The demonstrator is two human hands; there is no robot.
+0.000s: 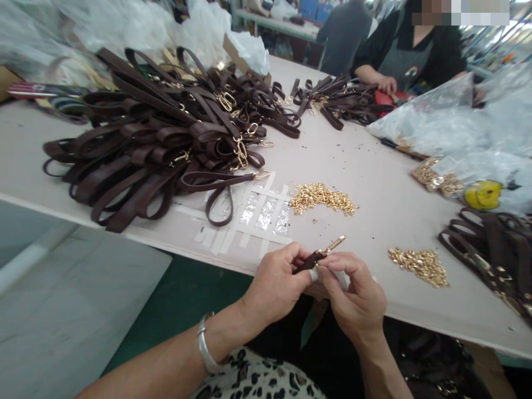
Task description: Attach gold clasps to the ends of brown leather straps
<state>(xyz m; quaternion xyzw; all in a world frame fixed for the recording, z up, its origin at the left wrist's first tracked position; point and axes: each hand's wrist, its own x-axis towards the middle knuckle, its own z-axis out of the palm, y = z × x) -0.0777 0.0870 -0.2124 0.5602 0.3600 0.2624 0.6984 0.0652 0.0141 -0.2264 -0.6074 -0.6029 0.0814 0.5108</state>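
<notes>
Close to the table's near edge, my left hand (pixel 276 285) is closed around the end of a dark brown leather strap (pixel 306 264). A gold metal clasp (pixel 336 243) sticks out from that end, up and to the right. My right hand (pixel 357 293) meets it from the other side, thumb and forefinger pinched against the strap end. What lies between those fingertips is too small and too covered to make out. Just beyond the hands is a loose pile of small gold metal pieces (pixel 320 198). A second gold pile (pixel 419 267) lies to the right.
Brown straps with gold clasps (pixel 137 144) are heaped at left, with more straps (pixel 494 249) at right. Clear plastic bags (pixel 436 116), a bag of gold pieces (pixel 436 176) and a yellow tape measure (pixel 482 194) lie at right. A co-worker (pixel 411 55) is across the table.
</notes>
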